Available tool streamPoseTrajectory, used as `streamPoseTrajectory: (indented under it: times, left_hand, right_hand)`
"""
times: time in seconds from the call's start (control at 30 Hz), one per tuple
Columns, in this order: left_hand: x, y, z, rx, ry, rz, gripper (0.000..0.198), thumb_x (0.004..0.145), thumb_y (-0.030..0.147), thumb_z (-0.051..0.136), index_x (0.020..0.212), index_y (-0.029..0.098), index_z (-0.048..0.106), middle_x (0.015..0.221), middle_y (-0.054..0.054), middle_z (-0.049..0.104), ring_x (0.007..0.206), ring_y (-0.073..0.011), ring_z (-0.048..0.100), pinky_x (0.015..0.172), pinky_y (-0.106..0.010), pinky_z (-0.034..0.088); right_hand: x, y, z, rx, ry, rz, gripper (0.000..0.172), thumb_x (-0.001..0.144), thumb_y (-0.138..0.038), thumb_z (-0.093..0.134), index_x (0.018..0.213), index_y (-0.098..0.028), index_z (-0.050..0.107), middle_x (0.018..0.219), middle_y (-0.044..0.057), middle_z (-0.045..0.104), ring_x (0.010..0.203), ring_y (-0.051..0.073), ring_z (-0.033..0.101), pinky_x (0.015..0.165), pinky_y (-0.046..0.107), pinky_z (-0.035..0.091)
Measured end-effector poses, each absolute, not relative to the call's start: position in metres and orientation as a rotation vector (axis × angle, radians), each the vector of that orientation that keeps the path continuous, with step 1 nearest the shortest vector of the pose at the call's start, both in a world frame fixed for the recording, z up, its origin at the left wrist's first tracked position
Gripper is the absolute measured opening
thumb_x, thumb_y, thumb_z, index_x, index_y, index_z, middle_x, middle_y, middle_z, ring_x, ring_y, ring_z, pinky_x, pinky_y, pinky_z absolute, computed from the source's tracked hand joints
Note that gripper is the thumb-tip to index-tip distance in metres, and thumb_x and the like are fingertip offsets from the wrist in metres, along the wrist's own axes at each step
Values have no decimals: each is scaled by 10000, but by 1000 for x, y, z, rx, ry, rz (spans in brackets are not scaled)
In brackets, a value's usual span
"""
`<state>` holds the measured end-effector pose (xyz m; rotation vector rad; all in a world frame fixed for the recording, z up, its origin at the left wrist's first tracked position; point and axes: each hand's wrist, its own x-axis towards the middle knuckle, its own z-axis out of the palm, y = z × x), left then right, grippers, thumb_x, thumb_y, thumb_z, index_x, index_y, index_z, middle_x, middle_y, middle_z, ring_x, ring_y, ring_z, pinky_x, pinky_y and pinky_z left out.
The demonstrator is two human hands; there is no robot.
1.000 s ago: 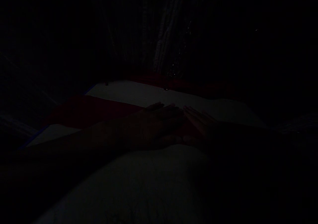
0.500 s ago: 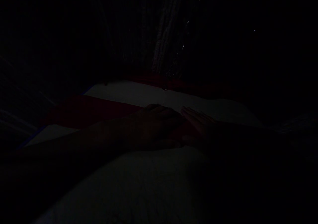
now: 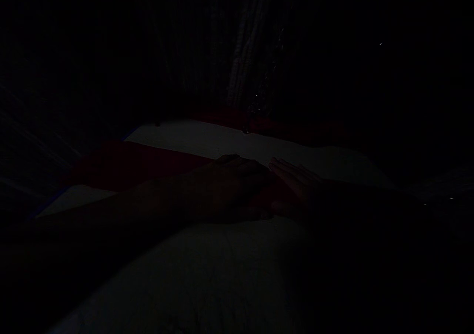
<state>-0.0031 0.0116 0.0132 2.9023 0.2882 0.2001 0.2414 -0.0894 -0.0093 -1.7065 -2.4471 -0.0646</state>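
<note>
- Darkness fills most of the room, with just a few tiny bright specks at the back.
- Across the middle is a pale table [image 3: 229, 270] with a blue edge [image 3: 55, 203] on its left side.
- On top lies a red strip [image 3: 148, 166], which looks like cloth, with pale parts showing on both its near and far sides.
- It is long from left to right, and its right part dips a bit toward the person. Its left end goes over the blue edge; its right end is hidden by the right hand and the dark.
- Left hand [image 3: 233, 186] lies flat on the strip, fingers pointing right. Right hand [image 3: 296, 178] is flat too, fingers pointing left, close to the left one.
- Neither grip is curled round anything; the fingers look straight.
- My guess: the strip is light, soft and bendy, and hard to break. Its left end seems easy to pinch, since no hand covers it.
- Past it is another red patch [image 3: 281, 126], too dim to name.
</note>
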Motion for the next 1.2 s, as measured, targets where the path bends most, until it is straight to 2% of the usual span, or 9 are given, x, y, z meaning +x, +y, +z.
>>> streamPoseTrajectory:
  times: [0.13, 0.47, 0.6, 0.9, 1.2]
  left_hand:
    - [-3, 10, 17, 2889, 303, 180, 743, 1049, 625, 420, 1626, 159, 372, 1649, -135, 424, 1481, -315, 414, 1227, -506, 292]
    - [-3, 8, 19, 2886, 309, 171, 749, 1044, 615, 448, 1627, 152, 374, 1642, -151, 426, 1473, -350, 429, 1226, -531, 314]
    - [-2, 8, 20, 2885, 311, 151, 740, 1045, 594, 471, 1629, 152, 366, 1654, -139, 414, 1483, -331, 417, 1236, -522, 301]
    - [-3, 9, 19, 2891, 321, 141, 743, 1046, 609, 449, 1638, 170, 352, 1656, -133, 411, 1483, -316, 416, 1236, -496, 291]
    - [-3, 9, 15, 2912, 294, 187, 740, 1053, 623, 412, 1628, 160, 367, 1646, -135, 426, 1468, -325, 432, 1217, -521, 321]
  right_hand:
    - [242, -89, -8, -1716, -2461, -58, 688, 1064, -538, 393, 1593, -98, 387, 1665, 151, 321, 1558, 295, 339, 1259, 613, 345]
    - [238, -90, -5, -1744, -2449, -29, 674, 1065, -524, 388, 1599, -112, 377, 1673, 123, 314, 1564, 294, 325, 1271, 618, 320]
    - [239, -90, -5, -1735, -2445, -12, 685, 1061, -528, 400, 1600, -107, 376, 1668, 131, 322, 1565, 295, 325, 1266, 636, 317]
    - [243, -88, -10, -1719, -2452, -34, 681, 1059, -527, 402, 1602, -117, 370, 1674, 122, 314, 1568, 287, 320, 1265, 631, 320]
    - [243, -88, -11, -1708, -2444, -52, 670, 1061, -521, 394, 1599, -122, 378, 1668, 128, 327, 1562, 287, 333, 1263, 624, 327]
